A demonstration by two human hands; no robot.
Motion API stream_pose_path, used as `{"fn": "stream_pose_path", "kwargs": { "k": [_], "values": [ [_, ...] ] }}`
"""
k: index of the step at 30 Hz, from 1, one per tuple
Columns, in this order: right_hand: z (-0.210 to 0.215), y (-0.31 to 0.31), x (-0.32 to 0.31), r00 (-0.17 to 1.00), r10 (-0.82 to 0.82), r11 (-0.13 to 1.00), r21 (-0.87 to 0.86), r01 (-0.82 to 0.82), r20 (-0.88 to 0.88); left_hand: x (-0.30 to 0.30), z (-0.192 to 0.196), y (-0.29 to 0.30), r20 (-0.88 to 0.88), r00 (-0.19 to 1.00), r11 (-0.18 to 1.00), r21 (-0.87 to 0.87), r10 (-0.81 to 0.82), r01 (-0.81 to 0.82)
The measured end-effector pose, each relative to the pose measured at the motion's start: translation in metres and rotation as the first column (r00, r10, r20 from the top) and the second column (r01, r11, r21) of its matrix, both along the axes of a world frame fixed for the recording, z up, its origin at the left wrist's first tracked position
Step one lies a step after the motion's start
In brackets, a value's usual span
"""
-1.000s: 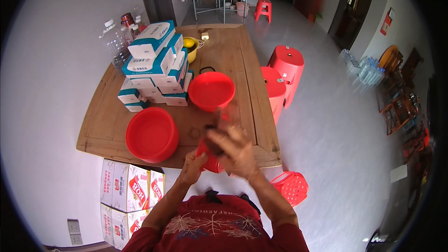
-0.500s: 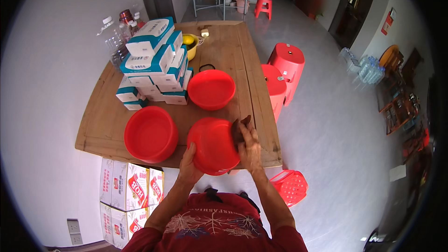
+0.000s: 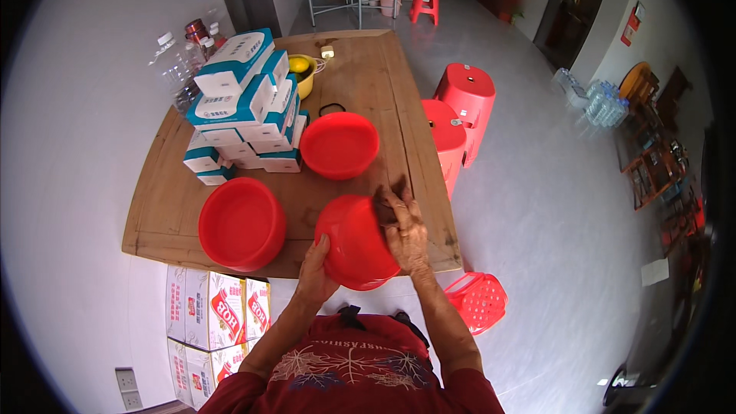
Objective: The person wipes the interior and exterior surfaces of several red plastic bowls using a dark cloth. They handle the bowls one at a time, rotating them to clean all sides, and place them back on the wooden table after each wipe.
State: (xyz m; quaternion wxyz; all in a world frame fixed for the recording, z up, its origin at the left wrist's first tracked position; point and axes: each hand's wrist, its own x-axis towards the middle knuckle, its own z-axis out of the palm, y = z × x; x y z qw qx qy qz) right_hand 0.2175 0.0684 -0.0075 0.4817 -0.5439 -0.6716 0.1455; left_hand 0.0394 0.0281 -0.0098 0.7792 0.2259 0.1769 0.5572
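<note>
Red basin (image 3: 354,241) held tilted over the table's (image 3: 161,192) near edge, between both hands: left hand (image 3: 316,270) gripping its lower-left rim, right hand (image 3: 404,234) clasping its right rim. Two further red basins, one (image 3: 241,222) near the left corner, the other (image 3: 339,144) mid-table.

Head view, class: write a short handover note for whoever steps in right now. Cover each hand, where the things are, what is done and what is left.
Left hand: holds the near rim of the red plastic basin.
Right hand: grips its far side, fingers over the edge.
The basin is tilted at the near edge of the wooden table.
Done: two more red basins lie on the table.
Left: the held basin is not yet set down.
</note>
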Motion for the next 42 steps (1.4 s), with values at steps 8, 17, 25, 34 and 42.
{"fn": "stream_pose_path", "kwargs": {
  "k": [8,17,25,34,42],
  "values": [
    [0.007,-0.056,-0.009,0.991,0.096,0.981,0.159,-0.109,0.091,0.004,0.000,0.007,0.041,0.999,1.000,-0.026,-0.006,0.007],
    [0.099,-0.041,-0.023,0.919,0.190,0.944,0.195,-0.268,0.346,0.011,-0.002,-0.006,-0.379,0.925,0.954,0.280,0.009,0.105],
    [0.092,0.015,0.062,0.761,0.572,0.708,-0.285,-0.647,-0.307,-0.001,0.002,-0.007,-0.516,0.837,0.940,0.157,-0.183,0.302],
    [0.074,-0.025,0.082,0.880,0.297,0.942,-0.036,-0.333,-0.371,0.009,0.017,0.004,-0.668,0.611,0.898,0.396,0.425,-0.191],
    [0.076,-0.080,0.003,0.860,0.109,0.883,0.349,-0.314,0.499,0.019,0.057,-0.003,-0.124,0.986,0.987,-0.134,-0.109,0.092]
  ]
}}
